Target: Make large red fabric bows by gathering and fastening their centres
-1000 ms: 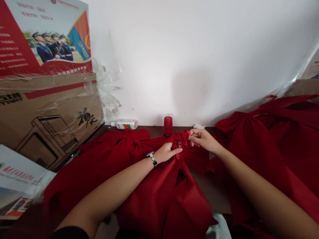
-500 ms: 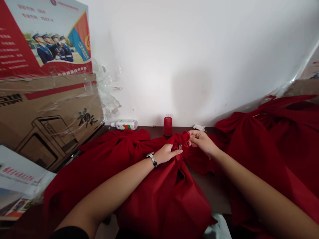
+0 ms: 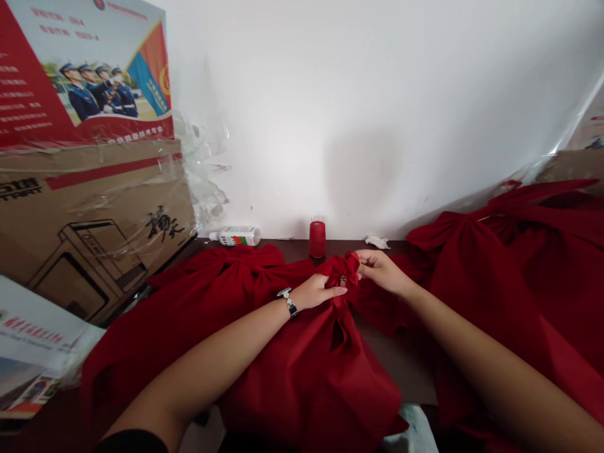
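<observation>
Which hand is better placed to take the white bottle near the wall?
Likely left: the left hand holds the red cloth nearer the white bottle; the right hand pinches cloth farther away.

Small metal bit (image 3: 342, 279) on bunched red cloth (image 3: 330, 358): too small to ID. Bottle (image 3: 236, 236) label unreadable. Poster (image 3: 70, 69) & far cloth pile (image 3: 542, 264) cut off at frame edges.

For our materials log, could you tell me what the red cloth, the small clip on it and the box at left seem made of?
The red cloth: woven fabric, matte, falling in soft folds and gathers. The clip: probably metal, a small silvery glint; too small to be sure. The box: brown printed cardboard under shiny, wrinkled clear film.
</observation>
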Tool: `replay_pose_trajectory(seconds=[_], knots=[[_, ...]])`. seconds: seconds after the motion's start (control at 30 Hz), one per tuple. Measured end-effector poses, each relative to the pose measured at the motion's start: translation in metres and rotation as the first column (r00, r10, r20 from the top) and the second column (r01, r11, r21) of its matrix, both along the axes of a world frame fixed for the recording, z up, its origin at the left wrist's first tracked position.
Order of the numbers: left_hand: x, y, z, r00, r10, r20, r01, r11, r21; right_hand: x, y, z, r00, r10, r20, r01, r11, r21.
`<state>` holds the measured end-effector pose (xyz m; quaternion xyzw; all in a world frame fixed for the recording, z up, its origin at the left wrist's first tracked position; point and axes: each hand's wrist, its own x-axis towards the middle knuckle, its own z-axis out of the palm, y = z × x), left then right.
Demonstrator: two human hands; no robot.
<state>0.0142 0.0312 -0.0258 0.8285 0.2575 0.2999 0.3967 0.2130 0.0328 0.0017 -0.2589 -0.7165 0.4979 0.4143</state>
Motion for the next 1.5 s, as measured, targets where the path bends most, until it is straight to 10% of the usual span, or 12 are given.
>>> replay_pose_trajectory(seconds=[0.47, 1.5], knots=[[0.0002, -0.0014, 0.0002, 0.999, 0.048, -0.011, -0.047, 0.998, 0.029, 0.0037, 0.0007, 0.0047, 0.988, -0.104, 0.114, 0.078, 0.976, 0.205], [0.0018, -0.0011, -0.0012, 1.0, 0.0, -0.004, 0.0, 0.999, 0.039, 0.0011, 0.0017, -0.0027, 0.998, 0.025, 0.065, -0.028, 0.999, 0.044]])
